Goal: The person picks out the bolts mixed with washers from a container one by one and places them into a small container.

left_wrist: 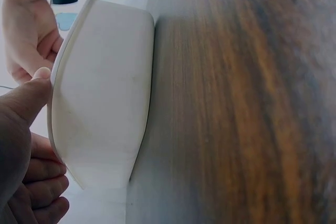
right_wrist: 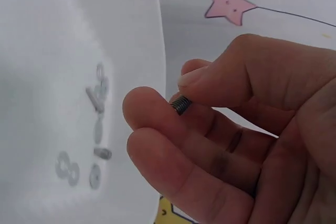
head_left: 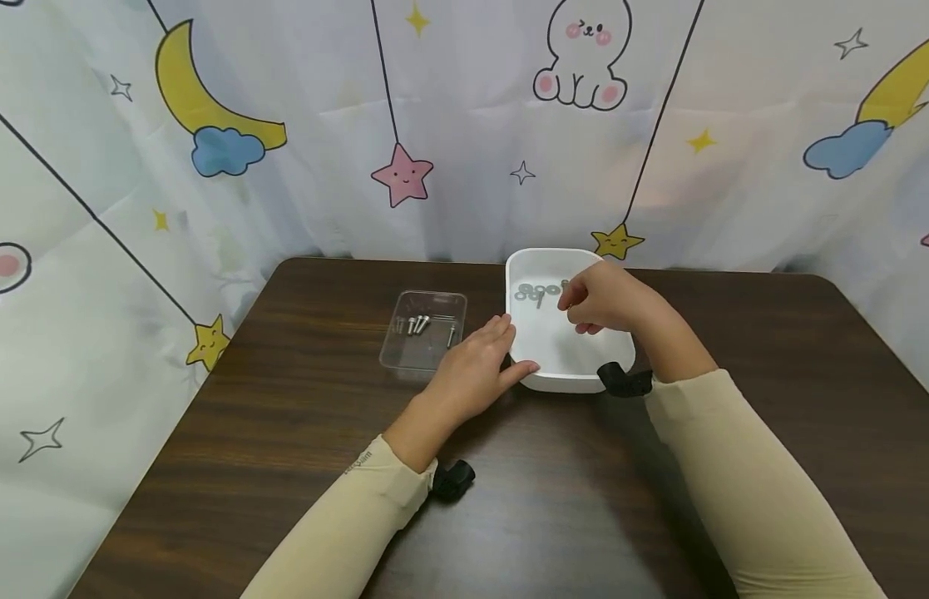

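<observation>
A white tray point(head_left: 569, 358) holds several flat washers point(head_left: 526, 289) and a few screws point(right_wrist: 95, 99). My right hand point(head_left: 610, 298) is over the tray's right half. In the right wrist view its thumb and forefinger pinch a small screw point(right_wrist: 180, 104); only a short threaded part shows, and the rest is hidden by the fingers. My left hand point(head_left: 475, 366) rests at the tray's near left corner with the fingers along its left side. In the left wrist view, the left thumb point(left_wrist: 32, 94) touches the tray's rim.
Left of the tray, a clear plastic box point(head_left: 412, 359) with several silver screws point(head_left: 417, 325) stands on the dark wooden table point(head_left: 299, 416). Behind the table hangs a white curtain point(head_left: 471, 100) with cartoon prints. Both wrists wear black cameras.
</observation>
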